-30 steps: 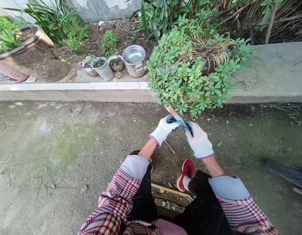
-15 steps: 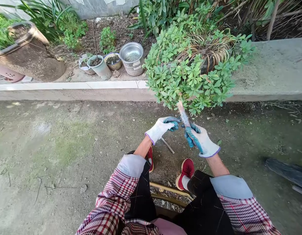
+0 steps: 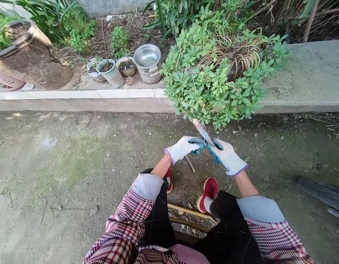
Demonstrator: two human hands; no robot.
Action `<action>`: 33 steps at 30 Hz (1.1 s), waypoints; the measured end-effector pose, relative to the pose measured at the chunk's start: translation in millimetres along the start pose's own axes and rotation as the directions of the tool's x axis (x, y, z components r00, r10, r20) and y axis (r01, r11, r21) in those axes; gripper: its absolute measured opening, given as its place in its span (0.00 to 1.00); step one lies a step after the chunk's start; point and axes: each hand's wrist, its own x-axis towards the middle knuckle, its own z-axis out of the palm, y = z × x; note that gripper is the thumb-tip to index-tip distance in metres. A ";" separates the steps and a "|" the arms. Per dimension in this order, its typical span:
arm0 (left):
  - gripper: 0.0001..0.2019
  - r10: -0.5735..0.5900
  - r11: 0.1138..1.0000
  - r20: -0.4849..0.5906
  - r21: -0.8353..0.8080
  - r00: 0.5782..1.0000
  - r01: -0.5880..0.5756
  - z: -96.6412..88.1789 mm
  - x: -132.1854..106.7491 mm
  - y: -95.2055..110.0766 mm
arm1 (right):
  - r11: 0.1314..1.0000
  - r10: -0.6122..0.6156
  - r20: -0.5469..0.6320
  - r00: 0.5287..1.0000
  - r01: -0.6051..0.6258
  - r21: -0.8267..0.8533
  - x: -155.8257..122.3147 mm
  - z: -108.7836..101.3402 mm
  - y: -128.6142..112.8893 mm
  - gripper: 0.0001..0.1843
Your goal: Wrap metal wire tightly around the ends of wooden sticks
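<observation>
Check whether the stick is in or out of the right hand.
In: the lower end of the stick disappears into the gloved right hand, its upper end sticking out toward the leafy plant.

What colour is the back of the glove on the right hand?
The back of the glove is off-white, seen best in the head view.

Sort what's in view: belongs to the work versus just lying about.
In use:
pale-banded stick, in the right hand, left hand close by
gloves

Just lying about:
loose stick on the ground
metal pot
pale green pot
brown planter
</observation>
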 end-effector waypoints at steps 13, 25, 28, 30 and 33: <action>0.09 0.093 0.939 0.111 0.321 0.989 -0.124 -28.6 -3.4 0.5 | 0.917 0.032 0.329 0.944 -0.159 0.367 -16.4 -12.4 -19.9 0.24; 0.08 -0.013 0.643 0.154 0.758 0.988 -0.110 -31.3 -9.8 1.5 | 0.876 0.181 0.500 0.847 0.092 -0.473 -2.2 1.4 11.9 0.08; 0.09 0.016 0.666 0.136 0.738 0.991 -0.112 -24.1 -7.8 -0.9 | 0.855 0.148 0.327 0.933 0.046 -0.517 10.4 -0.7 20.8 0.06; 0.11 0.053 0.753 0.128 0.647 0.990 -0.123 -21.8 -4.0 -4.4 | 0.913 0.115 0.167 0.979 -0.038 -0.406 13.3 -6.3 20.3 0.09; 0.12 0.068 0.857 0.132 0.499 0.989 -0.126 -22.4 1.3 -10.0 | 0.984 0.161 0.065 0.985 -0.165 0.063 7.4 -14.7 9.9 0.18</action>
